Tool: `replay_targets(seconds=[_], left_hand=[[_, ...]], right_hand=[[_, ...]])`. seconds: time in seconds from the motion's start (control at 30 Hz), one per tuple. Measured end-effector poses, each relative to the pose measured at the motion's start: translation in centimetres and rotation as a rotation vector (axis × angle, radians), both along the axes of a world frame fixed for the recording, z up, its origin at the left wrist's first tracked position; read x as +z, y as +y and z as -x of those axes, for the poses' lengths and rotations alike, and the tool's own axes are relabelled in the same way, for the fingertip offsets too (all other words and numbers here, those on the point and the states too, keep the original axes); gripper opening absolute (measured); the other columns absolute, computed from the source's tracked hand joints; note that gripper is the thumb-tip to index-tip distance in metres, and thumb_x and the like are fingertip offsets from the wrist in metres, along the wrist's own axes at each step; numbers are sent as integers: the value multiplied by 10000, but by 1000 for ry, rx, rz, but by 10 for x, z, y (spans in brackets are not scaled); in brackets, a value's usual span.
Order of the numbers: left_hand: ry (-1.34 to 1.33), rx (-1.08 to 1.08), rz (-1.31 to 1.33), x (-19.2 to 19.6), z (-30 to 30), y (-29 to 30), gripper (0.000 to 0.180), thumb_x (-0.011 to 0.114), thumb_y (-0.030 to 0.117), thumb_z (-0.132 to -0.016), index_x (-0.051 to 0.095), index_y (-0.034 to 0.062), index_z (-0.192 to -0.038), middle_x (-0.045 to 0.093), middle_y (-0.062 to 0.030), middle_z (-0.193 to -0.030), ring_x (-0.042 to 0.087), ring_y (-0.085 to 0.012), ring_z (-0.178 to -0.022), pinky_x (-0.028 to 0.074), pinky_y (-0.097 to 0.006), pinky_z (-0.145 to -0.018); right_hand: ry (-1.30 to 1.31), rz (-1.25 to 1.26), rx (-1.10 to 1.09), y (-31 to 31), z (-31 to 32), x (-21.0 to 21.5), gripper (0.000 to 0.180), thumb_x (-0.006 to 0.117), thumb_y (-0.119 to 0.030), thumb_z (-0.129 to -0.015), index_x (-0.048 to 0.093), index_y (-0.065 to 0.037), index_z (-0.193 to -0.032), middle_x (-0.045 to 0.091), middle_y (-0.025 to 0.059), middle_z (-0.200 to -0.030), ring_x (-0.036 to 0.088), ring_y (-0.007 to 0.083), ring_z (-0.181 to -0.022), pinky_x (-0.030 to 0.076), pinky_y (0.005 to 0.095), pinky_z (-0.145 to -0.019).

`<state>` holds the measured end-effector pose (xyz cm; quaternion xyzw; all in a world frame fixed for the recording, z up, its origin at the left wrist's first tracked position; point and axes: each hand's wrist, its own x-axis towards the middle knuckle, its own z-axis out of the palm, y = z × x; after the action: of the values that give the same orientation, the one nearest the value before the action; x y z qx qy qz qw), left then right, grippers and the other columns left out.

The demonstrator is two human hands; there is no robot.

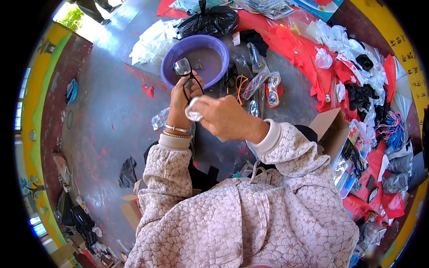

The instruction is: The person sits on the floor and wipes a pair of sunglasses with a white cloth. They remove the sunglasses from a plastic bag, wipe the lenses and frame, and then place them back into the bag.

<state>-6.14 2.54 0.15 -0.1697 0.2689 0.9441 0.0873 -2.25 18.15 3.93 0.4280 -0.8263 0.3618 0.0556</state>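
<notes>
Between my hands is a pair of black-framed eyeglasses (188,76), tilted upright in front of the basin. My left hand (181,99) grips the frame, its fingers curled up behind the lower lens. A bunched white cloth (193,110) sits in my closed right hand (230,117), close beside that lower lens; whether it touches the glass I cannot tell. Just beyond stands a purple basin (225,52) with shallow murky water and a few small bits in it. Right of the basin lie several bagged eyeglasses, among them an orange-framed pair (241,86) and a pale-framed pair (273,89).
Black (214,22) and white plastic bags (154,42) lie behind the basin. Red sheeting (297,53) with heaped wrappers stretches along the right. A cardboard box (328,129) stands by my right elbow. A blue basket (72,91) is at the left wall. Someone's legs (91,9) show far left.
</notes>
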Motion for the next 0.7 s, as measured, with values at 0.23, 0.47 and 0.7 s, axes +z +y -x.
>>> replay_targets(seconds=[0.23, 0.47, 0.7], left_hand=[[130, -146, -156, 8, -2, -11, 136, 420, 128, -897, 506, 33, -944, 442, 5, -733, 370, -45, -591, 274, -148, -388], [-82, -232, 333, 45, -36, 38, 180, 412, 173, -897, 510, 46, -979, 455, 0, -742, 376, -36, -564, 288, -140, -385], [201, -456, 31, 18, -21, 24, 156, 449, 196, -922, 448, 58, -850, 357, 29, -680, 315, -18, -538, 220, -120, -346]], right_hand=[[-329, 100, -129, 42, 47, 3, 175, 599, -178, -726, 642, -26, -799, 639, 174, -726, 630, 324, -692, 492, 389, -646], [31, 461, -317, 21, 54, 11, 131, 616, -130, -752, 603, -32, -837, 622, 138, -728, 618, 287, -642, 480, 370, -576], [-50, 266, -749, 49, 83, 3, 163, 603, -194, -743, 631, -72, -847, 627, 149, -750, 616, 330, -704, 486, 416, -613]])
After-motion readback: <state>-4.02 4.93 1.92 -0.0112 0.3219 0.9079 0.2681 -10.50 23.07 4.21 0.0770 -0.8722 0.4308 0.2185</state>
